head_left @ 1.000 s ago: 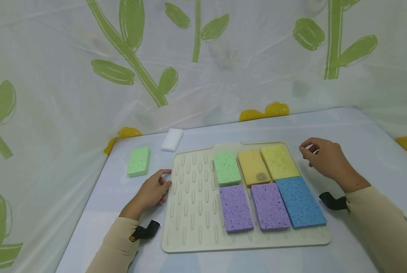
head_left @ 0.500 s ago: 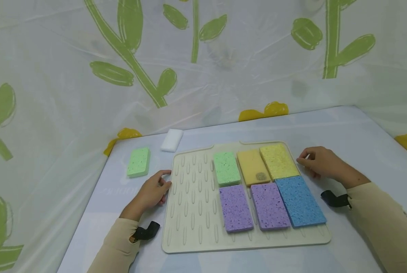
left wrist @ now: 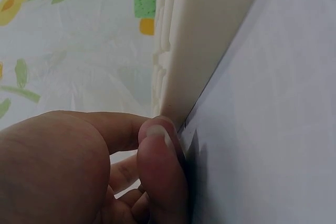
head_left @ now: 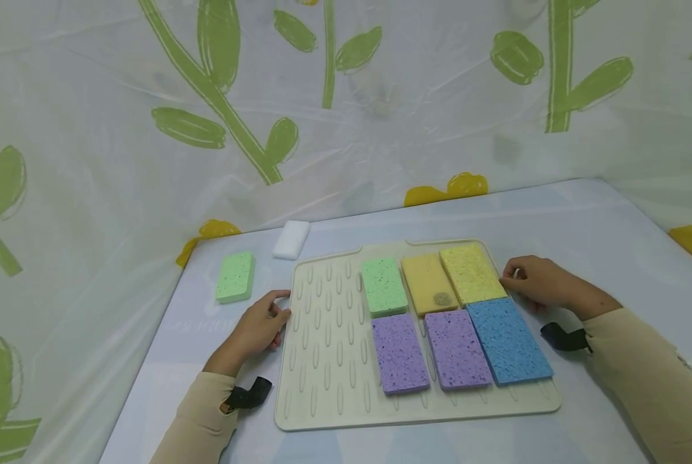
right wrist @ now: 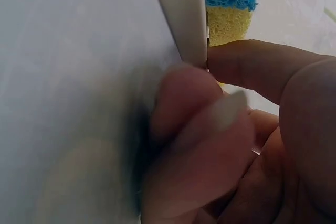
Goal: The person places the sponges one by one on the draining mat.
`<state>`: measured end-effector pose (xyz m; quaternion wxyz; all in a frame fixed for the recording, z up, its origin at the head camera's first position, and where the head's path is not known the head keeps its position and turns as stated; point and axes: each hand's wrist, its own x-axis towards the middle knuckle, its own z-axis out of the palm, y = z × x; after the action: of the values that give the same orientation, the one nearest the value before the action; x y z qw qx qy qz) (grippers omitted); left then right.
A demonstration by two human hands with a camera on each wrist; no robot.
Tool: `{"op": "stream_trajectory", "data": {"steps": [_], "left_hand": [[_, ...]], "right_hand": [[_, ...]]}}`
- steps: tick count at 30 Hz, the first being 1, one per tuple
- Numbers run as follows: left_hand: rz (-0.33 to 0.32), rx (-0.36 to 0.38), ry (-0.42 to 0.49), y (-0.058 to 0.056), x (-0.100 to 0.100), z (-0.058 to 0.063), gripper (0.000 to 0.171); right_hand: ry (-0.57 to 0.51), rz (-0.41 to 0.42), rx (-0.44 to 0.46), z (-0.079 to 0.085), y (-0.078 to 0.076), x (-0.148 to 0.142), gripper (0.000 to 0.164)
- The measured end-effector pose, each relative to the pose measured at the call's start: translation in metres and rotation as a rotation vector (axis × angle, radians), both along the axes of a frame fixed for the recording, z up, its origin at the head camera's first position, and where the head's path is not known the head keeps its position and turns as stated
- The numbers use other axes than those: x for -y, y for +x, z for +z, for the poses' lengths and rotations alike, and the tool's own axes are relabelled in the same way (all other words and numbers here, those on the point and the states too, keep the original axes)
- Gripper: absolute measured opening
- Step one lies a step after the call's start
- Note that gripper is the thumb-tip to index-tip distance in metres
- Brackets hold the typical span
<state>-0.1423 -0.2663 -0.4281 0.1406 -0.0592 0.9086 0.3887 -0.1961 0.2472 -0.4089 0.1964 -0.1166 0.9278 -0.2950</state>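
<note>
A beige ridged drying mat (head_left: 323,412) lies on the table with several sponges on its middle and right. On it are a green (head_left: 384,287), a tan (head_left: 429,283) and a yellow sponge (head_left: 472,273) at the back, with two purple sponges (head_left: 401,354) and a blue sponge (head_left: 509,341) in front. My left hand (head_left: 256,327) holds the mat's left edge, index finger and thumb close together in the left wrist view. At the right edge, beside the yellow sponge, my right hand (head_left: 536,282) touches the mat with bent fingers; its thumb (right wrist: 210,150) is blurred.
Off the mat, a green sponge (head_left: 235,277) lies at the back left of the table. A white sponge (head_left: 291,239) sits near the table's far edge. Behind stands a pale sheet (head_left: 415,129) printed with leaves.
My right hand has come down and left to the mat's right edge. The left hand keeps its place, and the mat and sponges lie as before.
</note>
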Motion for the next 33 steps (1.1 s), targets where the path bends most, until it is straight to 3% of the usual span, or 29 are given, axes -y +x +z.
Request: {"op": "stream_trajectory", "data": {"steps": [13, 17, 24, 29, 33], "left_hand": [[-0.012, 0.008, 0.012, 0.001, 0.000, 0.009, 0.050], [-0.014, -0.027, -0.067, -0.004, -0.002, 0.023, 0.050], [-0.037, -0.238, -0.266, -0.020, 0.004, 0.050, 0.045], [-0.005, -0.292, -0.405, -0.029, 0.015, 0.052, 0.048], [0.021, -0.293, -0.473, -0.035, 0.023, 0.049, 0.057]], "right_hand": [[0.000, -0.008, 0.038, -0.002, 0.000, 0.001, 0.022], [0.004, -0.003, 0.035, 0.000, 0.000, 0.001, 0.025], [0.011, 0.010, 0.020, 0.001, 0.000, -0.001, 0.025], [-0.001, 0.019, 0.023, -0.002, -0.001, 0.001, 0.024], [0.001, 0.011, 0.031, -0.003, 0.000, 0.001, 0.022]]}}
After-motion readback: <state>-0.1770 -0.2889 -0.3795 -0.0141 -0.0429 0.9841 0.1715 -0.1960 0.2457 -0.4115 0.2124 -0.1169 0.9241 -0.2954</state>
